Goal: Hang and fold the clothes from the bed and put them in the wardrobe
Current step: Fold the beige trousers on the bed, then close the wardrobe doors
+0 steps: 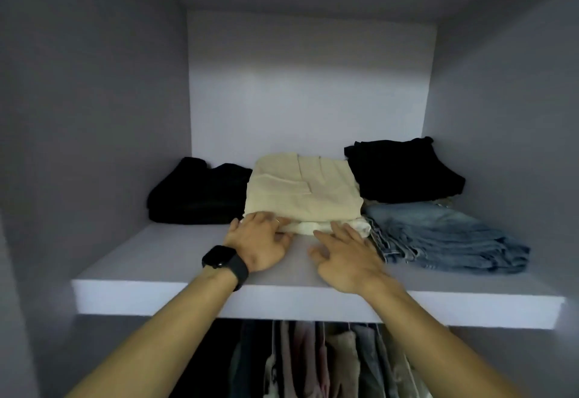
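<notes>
On the wardrobe shelf, spread fingers of both hands steady a soft, light beige fold at twelve o'clock.

Both hands at folded clothes — shelf

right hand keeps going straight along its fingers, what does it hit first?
The right hand points at the white folded garment under the beige folded garment. Its fingertips already look to be at that front edge, though contact is unclear.
</notes>
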Demonstrator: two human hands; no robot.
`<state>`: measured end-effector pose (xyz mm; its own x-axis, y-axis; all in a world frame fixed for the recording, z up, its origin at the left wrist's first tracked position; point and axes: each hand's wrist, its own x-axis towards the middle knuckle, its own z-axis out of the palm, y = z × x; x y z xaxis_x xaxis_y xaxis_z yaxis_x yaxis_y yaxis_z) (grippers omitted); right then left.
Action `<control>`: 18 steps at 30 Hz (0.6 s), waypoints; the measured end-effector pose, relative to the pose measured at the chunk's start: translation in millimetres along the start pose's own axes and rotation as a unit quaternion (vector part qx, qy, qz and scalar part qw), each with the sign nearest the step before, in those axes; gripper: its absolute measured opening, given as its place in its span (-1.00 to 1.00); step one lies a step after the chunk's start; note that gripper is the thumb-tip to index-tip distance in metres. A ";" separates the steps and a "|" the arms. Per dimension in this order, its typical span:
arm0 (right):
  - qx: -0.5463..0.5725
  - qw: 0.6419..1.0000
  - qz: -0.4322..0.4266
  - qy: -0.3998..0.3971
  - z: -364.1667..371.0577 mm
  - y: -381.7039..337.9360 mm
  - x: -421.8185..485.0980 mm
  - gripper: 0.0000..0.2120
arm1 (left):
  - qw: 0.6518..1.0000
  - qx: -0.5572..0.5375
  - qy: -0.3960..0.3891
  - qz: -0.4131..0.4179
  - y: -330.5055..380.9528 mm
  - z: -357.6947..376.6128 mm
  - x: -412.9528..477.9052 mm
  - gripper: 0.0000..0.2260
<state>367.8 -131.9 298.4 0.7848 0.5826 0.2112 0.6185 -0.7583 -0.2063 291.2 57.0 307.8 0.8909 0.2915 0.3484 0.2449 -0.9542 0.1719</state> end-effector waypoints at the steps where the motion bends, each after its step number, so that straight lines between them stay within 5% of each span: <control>1: 0.010 1.000 0.002 0.006 2.4 -1.1 -23.9 -0.42 | 0.999 -0.022 -0.013 -0.022 2.8 0.3 -25.8 -0.55; 8: -0.009 0.989 -0.027 0.147 45.4 2.8 -147.6 -0.44 | 0.989 -0.011 0.124 -0.078 17.6 19.6 -185.9 -0.57; 18: 0.112 0.990 -0.024 0.079 132.1 -23.0 -324.0 -0.43 | 0.982 -0.045 0.005 -0.182 17.9 46.1 -385.1 -0.55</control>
<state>104.6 -264.6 108.5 0.7497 0.5498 0.3684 0.6616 -0.6374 -0.3950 -29.9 -75.5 134.2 0.7475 0.6124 0.2571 0.5105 -0.7774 0.3676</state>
